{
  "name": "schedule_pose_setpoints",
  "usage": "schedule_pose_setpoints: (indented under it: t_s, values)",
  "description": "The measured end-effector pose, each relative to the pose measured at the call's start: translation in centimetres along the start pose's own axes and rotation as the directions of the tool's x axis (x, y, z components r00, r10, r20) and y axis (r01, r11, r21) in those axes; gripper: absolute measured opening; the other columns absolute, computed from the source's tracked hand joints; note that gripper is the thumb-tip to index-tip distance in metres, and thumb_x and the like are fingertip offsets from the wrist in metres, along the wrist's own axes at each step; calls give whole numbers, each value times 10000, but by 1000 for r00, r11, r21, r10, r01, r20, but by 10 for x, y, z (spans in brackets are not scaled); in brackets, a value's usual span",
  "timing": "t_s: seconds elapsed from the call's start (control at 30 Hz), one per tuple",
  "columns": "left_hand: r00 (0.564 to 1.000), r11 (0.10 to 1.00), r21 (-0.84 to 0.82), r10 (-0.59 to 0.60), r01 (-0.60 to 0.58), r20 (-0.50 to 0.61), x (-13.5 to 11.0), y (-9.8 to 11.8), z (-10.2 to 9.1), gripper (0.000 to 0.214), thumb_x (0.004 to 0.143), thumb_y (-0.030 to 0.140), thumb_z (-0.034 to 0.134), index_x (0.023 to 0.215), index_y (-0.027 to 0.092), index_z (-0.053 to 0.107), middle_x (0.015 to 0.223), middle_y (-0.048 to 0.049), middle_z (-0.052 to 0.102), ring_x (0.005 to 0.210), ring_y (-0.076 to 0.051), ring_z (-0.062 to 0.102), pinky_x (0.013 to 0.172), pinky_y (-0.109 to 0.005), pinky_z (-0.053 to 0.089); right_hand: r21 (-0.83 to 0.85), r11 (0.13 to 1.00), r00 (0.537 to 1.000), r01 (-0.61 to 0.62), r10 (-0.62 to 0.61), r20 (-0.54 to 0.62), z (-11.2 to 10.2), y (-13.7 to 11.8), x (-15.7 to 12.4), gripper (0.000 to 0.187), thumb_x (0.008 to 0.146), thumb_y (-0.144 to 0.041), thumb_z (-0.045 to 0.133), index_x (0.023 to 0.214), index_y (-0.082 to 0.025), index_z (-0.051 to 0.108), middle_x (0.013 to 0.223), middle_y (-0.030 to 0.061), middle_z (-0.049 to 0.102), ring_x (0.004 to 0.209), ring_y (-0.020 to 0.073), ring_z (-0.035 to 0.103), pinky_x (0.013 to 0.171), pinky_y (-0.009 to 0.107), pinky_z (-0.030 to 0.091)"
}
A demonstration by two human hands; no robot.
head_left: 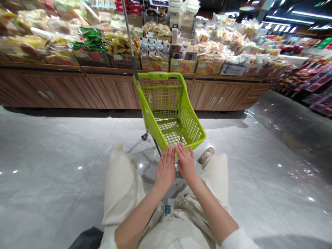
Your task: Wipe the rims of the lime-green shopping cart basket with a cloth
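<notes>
A lime-green plastic shopping basket on a wheeled cart [190,126] stands straight ahead of me, its mesh floor bare. My left hand [165,167] lies flat against the basket's near rim with the fingers straight, and my right hand [185,162] rests beside it on the same rim, fingers slightly spread. Neither hand curls around the rim. A thin grey pole [130,38] rises from the basket's far left corner. One small caster [144,136] shows under the left side; the other wheels are hidden.
A wooden display counter [116,91] piled with packaged snacks [207,58] lies ahead, past a polished grey tile floor [52,155]. Colourful shelves [311,83] line the right side. My cream trousers [121,186] and a shoe [206,154] show below, with a dark object [86,240] at lower left.
</notes>
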State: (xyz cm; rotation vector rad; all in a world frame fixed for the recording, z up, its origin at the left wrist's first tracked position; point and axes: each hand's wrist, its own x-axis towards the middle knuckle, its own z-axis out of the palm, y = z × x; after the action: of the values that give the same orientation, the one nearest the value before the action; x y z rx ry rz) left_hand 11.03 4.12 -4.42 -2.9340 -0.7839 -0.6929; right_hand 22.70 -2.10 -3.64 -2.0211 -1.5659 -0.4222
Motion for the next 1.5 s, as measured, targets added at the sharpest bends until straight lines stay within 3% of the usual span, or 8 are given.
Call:
schedule_pose_setpoints:
  t_s: [0.13, 0.3, 0.4, 0.63, 0.9, 1.03, 1.23, 1.5]
  values:
    - [999, 1000, -1, 2, -2, 35, -1, -2, -4, 781, 857, 77, 408, 1556, 46, 61, 1618, -161, 235, 1516, -233, 133, 1223, -428, 272, -52, 994, 995, 94, -95, -15, -9, 46, -4, 687, 848, -19, 351, 1498, -240, 370, 1466, 77, 530, 1409, 158, 427, 1220, 467, 114]
    - [1000, 999, -44, -4, 5, 17, 0, 1, -3, 825, 843, 75, 416, 1562, 77, 12, 1625, -149, 218, 1516, -235, 142, 1221, -438, 273, -132, 972, 959, -196, 161, -235, -14, 122, -8, 681, 846, -30, 350, 1479, -275, 407, 1444, 84, 553, 1380, 194, 471, 1191, 531, 163]
    - [999, 998, -57, -36, 35, -9, 1, 7, 1, 848, 833, 66, 421, 1559, 74, -15, 1623, -161, 214, 1515, -240, 147, 1214, -448, 286, -92, 969, 955, -229, 205, -213, -8, 98, -9, 725, 813, -25, 362, 1503, -248, 369, 1470, 102, 522, 1406, 205, 436, 1188, 532, 186]
    - [998, 997, -44, -57, 57, -5, 1, 10, 0, 804, 864, 94, 418, 1563, 80, 22, 1615, -155, 256, 1510, -251, 173, 1214, -443, 290, 9, 999, 999, 49, -49, -18, 2, -5, -8, 729, 806, -25, 372, 1517, -182, 339, 1504, 94, 481, 1451, 166, 357, 1224, 444, 160]
    - [1000, 998, -62, 0, 1, 11, 0, 3, -5, 845, 836, 75, 421, 1561, 82, -15, 1628, -153, 209, 1516, -239, 149, 1218, -444, 273, -120, 962, 956, -244, 218, -198, -19, 111, -7, 694, 808, -26, 382, 1450, -279, 446, 1434, 69, 566, 1385, 205, 464, 1192, 559, 139]
    - [1000, 998, -62, -15, 14, -3, 1, 5, 0, 847, 832, 74, 424, 1561, 77, -7, 1623, -156, 221, 1514, -244, 157, 1215, -447, 282, -77, 947, 943, -313, 300, -145, -13, 78, 2, 680, 771, -9, 384, 1404, -227, 504, 1405, 108, 588, 1363, 225, 489, 1173, 547, 200]
    - [1000, 1000, -18, -16, 16, 11, 0, 4, -1, 800, 855, 86, 420, 1559, 60, 41, 1611, -158, 264, 1511, -242, 167, 1219, -433, 280, 29, 999, 995, -14, 11, 102, -12, -4, 5, 748, 746, 18, 386, 1461, -199, 424, 1494, 85, 496, 1428, 176, 396, 1225, 460, 94]
    - [999, 1000, -26, 1, 0, 33, 0, 3, -3, 807, 839, 77, 425, 1557, 50, 58, 1626, -150, 211, 1520, -233, 118, 1226, -429, 260, -38, 947, 946, -319, 316, -77, -29, 108, 1, 600, 832, -42, 363, 1368, -256, 528, 1432, 82, 564, 1382, 241, 467, 1160, 631, 147]
